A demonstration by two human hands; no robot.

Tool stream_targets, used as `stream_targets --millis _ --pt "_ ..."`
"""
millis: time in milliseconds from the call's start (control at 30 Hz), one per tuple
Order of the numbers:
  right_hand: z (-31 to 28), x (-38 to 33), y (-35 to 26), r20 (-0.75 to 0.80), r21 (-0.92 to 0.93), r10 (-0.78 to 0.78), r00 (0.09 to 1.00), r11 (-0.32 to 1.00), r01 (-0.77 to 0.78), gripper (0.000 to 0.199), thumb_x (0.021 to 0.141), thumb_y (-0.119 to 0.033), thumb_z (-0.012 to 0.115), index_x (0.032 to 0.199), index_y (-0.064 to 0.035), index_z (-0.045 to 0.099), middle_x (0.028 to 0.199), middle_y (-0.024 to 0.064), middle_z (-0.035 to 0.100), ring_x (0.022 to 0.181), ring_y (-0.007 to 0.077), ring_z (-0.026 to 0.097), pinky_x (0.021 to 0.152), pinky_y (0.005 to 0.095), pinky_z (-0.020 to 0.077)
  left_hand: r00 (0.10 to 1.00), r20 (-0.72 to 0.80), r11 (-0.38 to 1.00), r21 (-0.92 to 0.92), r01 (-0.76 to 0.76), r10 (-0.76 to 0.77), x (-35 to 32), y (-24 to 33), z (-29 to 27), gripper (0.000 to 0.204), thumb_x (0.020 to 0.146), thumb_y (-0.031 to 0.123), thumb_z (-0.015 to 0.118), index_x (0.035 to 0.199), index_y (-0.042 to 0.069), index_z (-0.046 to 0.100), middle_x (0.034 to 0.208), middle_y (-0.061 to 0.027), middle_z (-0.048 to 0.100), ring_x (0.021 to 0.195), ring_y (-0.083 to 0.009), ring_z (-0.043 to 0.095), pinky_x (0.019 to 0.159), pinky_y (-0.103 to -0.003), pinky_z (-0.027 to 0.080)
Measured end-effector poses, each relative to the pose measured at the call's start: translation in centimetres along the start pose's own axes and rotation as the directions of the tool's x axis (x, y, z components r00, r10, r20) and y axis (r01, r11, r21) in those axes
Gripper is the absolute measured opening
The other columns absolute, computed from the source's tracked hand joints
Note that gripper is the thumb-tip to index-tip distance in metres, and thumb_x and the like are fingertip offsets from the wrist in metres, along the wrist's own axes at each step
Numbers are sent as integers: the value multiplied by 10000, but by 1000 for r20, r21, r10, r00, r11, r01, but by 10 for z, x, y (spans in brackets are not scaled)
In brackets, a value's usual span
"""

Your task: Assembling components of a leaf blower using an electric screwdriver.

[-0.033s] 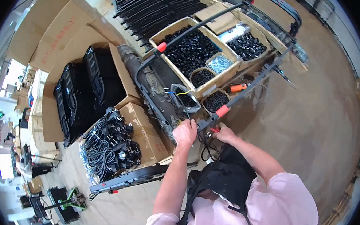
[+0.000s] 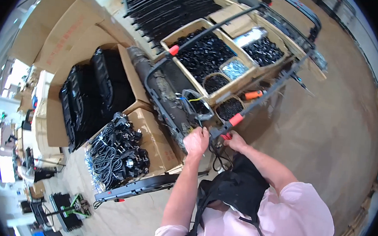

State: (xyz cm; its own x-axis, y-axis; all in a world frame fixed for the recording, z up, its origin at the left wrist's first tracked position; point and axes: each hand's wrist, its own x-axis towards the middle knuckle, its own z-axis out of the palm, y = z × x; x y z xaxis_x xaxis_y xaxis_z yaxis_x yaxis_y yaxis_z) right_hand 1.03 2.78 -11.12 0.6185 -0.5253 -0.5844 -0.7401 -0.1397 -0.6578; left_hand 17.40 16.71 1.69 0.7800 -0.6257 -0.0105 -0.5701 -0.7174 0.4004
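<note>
My left hand (image 2: 196,141) is closed around a thin black cable (image 2: 199,120). Above the fist the cable ends in bare-looking blue and yellow-green wires (image 2: 195,100), beside a clear plastic bag (image 2: 203,109) of dark parts. To its right, my right hand (image 2: 236,142) is closed on a red-handled tool (image 2: 226,136); its kind is mostly hidden by the fingers. Between and just above both hands is the lower corner of a black tubular frame (image 2: 217,131), which carries red pieces. Dark cable loops (image 2: 219,160) hang below the hands, in front of the black apron (image 2: 233,179).
Beyond the frame stand a wooden tray (image 2: 175,37) of small black parts and a round tub (image 2: 228,110) of screws. An orange-handled tool (image 2: 254,95) lies near. At left are a carton of power cords (image 2: 117,156) and a large carton (image 2: 130,75) with black covers.
The whole scene sits slightly further right and lower in the picture. Both hands keep nearly the same places and grips.
</note>
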Motion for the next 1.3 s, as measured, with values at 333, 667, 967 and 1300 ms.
stream_targets --millis 333,667,967,1300 --pt "50 101 39 518 794 21 855 360 -490 232 867 -256 879 922 -152 679 684 6 637 558 189 637 436 323 479 972 145 969 -140 204 -184 28 14 -27 337 1018 378 628 1003 51 707 946 -206 733 907 -408 729 799 -505 569" --pt "-62 74 70 544 214 60 837 955 -207 168 911 -235 779 1009 -99 775 930 35 742 767 154 675 657 323 533 620 -779 899 196 392 -100 197 -130 -197 506 865 240 812 1279 18 623 1306 -203 634 1223 -420 587 1038 -507 487" --pt "-286 -1 -37 612 -55 76 788 997 -54 418 946 -229 748 1301 -14 707 1044 77 777 892 157 719 757 307 572 831 -471 717 465 519 -297 256 -178 -230 251 967 280 729 1065 62 653 1061 -171 721 899 -395 761 768 -491 625" --pt "-267 38 -184 475 285 -593 650 803 524 359 978 -302 713 1192 -15 743 1021 95 779 899 138 705 820 322 564 558 -706 899 -326 291 -437 167 -80 -276 220 1016 182 681 1053 -27 624 818 -83 619 736 -170 599 714 -345 510"
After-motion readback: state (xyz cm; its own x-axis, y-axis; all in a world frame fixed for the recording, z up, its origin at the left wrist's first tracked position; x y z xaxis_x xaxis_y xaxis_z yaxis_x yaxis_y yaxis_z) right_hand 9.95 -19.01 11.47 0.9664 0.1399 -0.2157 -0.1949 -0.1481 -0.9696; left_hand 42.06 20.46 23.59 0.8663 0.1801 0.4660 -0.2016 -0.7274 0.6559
